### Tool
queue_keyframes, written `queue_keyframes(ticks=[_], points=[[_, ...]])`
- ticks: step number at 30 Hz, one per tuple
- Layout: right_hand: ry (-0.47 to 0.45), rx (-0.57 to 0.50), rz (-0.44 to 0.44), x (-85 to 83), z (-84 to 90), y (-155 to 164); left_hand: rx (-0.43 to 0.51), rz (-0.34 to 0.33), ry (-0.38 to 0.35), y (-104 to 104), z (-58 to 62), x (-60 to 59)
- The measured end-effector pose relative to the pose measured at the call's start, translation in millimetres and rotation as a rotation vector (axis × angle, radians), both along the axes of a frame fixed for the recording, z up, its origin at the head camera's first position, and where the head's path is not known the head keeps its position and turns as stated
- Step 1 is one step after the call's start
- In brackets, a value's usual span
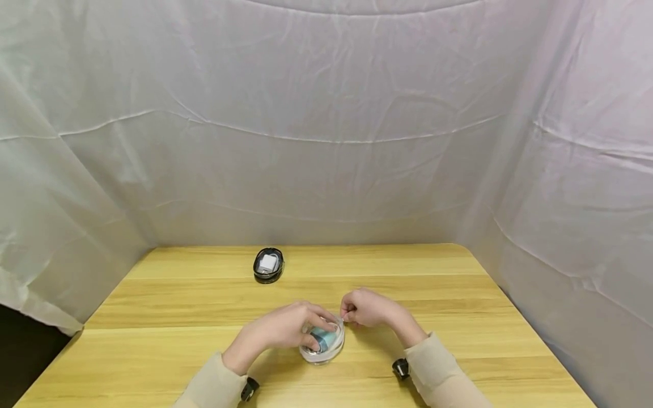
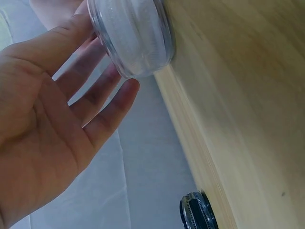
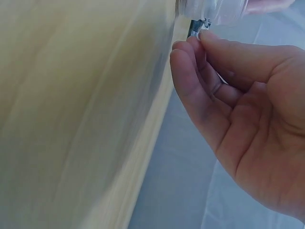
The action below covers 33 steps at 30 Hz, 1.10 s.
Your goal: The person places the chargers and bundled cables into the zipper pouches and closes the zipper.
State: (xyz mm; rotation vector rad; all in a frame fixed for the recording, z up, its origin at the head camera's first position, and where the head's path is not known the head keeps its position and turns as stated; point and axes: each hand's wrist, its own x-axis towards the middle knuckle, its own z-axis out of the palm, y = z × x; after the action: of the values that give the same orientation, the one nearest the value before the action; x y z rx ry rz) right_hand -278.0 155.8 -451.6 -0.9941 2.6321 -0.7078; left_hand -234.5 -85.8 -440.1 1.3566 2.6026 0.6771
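Table w/ white cloth round it; clear jar sits near-centre on the wood, sthg teal inside; L hand cups it, fingers curled round the wall, prob. to steady it; R hand just right, fingertips pinching a small bit at the rim; black case far-left, well apart.

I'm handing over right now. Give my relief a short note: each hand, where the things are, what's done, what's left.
Left hand holds the clear round container at the front of the wooden table; something teal shows inside.
Right hand pinches a small tab at the container's rim.
Black oval case lies apart, near the table's back edge, untouched.
Done: container steadied, tab gripped.
Left: probably opening the container; whether it is still sealed can't be told.
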Motion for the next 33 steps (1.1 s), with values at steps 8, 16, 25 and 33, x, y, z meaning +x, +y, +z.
queue_keyframes(ticks=[8, 16, 25, 33], points=[[-0.027, 0.005, -0.006, -2.0, -1.6, 0.4, 0.002, 0.026, -0.043, 0.5, -1.9, -0.1], [-0.044, 0.014, 0.017, -2.2, 0.8, 2.8, -0.018, 0.039, -0.004, 1.6, -2.7, 0.2], [-0.067, 0.019, 0.023, -1.3, 2.1, 5.4, -0.030, 0.082, -0.011, 2.6, -2.1, 1.4], [-0.068, 0.042, 0.033, -1.6, 2.6, 6.7, -0.035, 0.101, -0.005, 3.6, -3.2, 2.6]])
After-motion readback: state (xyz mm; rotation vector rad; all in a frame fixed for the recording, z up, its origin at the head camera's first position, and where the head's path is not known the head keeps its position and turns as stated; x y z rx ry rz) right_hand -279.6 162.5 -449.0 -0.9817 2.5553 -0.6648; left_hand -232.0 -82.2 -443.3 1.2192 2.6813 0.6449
